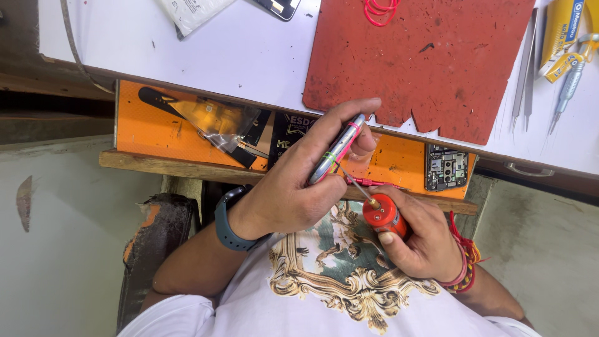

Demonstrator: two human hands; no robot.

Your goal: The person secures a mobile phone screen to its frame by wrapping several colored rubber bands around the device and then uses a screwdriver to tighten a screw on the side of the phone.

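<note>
Gripped in the right hand (418,240), a red glue bottle (384,215) aims its needle at the phone (337,150), which the left hand (293,187) clasps edge-up above the lap, below the bench (249,56). Steady hands and light squeezing would likely keep the bead thin.

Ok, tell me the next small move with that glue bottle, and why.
Probably slide the needle tip a little along the phone's edge. The left hand holds the phone edge-up, bound with pink bands, and the right hand holds the red bottle with its needle already at that edge, so a short, steady pass looks like the natural move.
</note>
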